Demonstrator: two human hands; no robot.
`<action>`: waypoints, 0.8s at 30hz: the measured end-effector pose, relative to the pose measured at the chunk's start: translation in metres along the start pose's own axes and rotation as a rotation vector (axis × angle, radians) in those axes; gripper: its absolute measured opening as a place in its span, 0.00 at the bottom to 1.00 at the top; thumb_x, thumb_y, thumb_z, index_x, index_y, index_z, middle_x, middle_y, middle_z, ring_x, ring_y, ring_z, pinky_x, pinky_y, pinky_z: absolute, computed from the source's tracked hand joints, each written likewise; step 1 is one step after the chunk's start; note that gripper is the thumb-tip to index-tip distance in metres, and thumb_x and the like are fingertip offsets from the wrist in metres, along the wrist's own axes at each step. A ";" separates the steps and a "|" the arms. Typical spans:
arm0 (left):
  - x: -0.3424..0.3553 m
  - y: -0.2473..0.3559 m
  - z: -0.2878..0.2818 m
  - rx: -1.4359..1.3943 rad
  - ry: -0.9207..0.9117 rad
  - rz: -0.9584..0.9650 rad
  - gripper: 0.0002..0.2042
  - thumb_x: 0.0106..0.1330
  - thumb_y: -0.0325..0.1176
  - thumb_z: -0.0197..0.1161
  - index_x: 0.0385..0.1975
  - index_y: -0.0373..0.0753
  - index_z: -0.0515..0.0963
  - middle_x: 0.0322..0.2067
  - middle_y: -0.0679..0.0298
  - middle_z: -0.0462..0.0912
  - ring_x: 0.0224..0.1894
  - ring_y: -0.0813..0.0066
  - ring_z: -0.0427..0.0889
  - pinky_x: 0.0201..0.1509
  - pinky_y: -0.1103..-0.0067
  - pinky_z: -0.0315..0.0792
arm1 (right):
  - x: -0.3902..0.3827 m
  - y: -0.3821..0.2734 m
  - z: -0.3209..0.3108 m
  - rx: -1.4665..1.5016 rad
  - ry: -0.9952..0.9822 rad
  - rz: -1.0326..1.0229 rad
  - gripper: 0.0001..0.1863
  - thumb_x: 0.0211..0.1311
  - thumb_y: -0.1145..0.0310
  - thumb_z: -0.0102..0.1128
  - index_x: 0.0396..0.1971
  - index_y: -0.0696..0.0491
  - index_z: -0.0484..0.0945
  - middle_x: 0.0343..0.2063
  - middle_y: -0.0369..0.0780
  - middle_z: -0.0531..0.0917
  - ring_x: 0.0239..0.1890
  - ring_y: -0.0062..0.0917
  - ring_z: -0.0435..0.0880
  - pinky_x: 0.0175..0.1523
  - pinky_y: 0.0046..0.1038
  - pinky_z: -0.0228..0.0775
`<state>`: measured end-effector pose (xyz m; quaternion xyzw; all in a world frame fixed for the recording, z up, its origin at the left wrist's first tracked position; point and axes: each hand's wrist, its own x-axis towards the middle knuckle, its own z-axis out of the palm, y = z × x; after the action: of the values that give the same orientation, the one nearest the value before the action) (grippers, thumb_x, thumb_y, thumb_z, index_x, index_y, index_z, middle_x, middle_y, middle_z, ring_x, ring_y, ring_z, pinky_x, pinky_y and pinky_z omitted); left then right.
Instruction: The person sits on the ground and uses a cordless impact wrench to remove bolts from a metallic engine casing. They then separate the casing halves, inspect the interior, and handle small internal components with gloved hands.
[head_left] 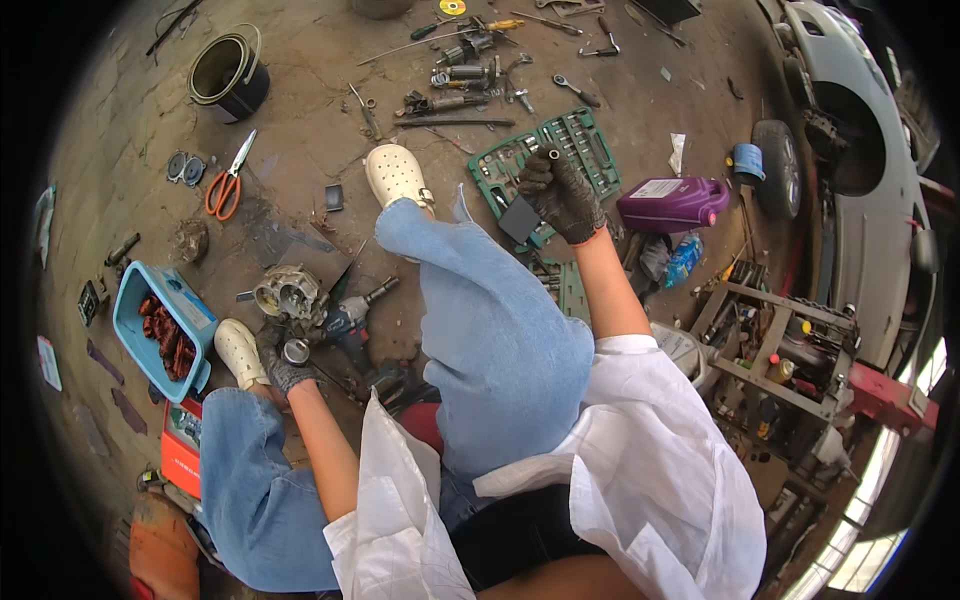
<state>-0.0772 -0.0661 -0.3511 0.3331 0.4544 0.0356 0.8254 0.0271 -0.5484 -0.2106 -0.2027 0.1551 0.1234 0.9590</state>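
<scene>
Dark work gloves cover both hands. My right hand (568,200) is closed over the green socket set case (490,165), with a small socket (554,155) at its fingertips. Sockets sit in the case's slots, and a dark square piece (519,219) lies against its near side. Low at the left, by my shoe, my left hand (280,362) is closed around a round metal part (296,351); the glove hides most of it. Just beyond that hand are a cast metal housing (290,293) and a cordless power tool (350,325) on the floor.
A blue bin (205,320) of reddish-brown parts and orange-handled scissors (228,190) lie left; a black bucket (232,85) stands farther off. Metal parts and a ratchet (575,90) lie ahead. Right are a purple jug (672,203), a wheel (776,170), a metal frame (770,345) and a car (860,200).
</scene>
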 end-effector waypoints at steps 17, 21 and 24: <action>0.055 -0.100 0.001 -0.554 0.161 -0.035 0.18 0.64 0.36 0.52 0.50 0.31 0.68 0.45 0.53 0.75 0.44 0.59 0.77 0.48 0.66 0.73 | 0.044 0.195 0.305 -1.936 -0.720 0.000 0.10 0.50 0.74 0.64 0.34 0.57 0.77 0.31 0.35 0.79 0.34 0.16 0.77 0.41 0.21 0.70; -0.020 -0.026 0.045 -0.576 0.334 0.122 0.18 0.57 0.22 0.60 0.48 0.39 0.71 0.42 0.60 0.77 0.37 0.68 0.79 0.33 0.74 0.78 | 0.032 0.264 0.328 -2.257 -1.203 -0.386 0.10 0.47 0.71 0.66 0.31 0.54 0.77 0.26 0.39 0.78 0.29 0.26 0.79 0.35 0.25 0.70; -0.023 -0.028 0.053 -0.577 0.331 0.117 0.17 0.57 0.23 0.60 0.48 0.39 0.71 0.42 0.60 0.77 0.37 0.69 0.78 0.36 0.76 0.79 | 0.032 0.292 0.328 -2.258 -1.332 -0.453 0.11 0.46 0.70 0.66 0.30 0.54 0.78 0.24 0.41 0.77 0.28 0.29 0.78 0.33 0.26 0.70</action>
<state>-0.0566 -0.1234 -0.3319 0.1011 0.5335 0.2635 0.7973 0.0506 -0.1432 -0.0385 -0.8044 -0.5646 0.0971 0.1570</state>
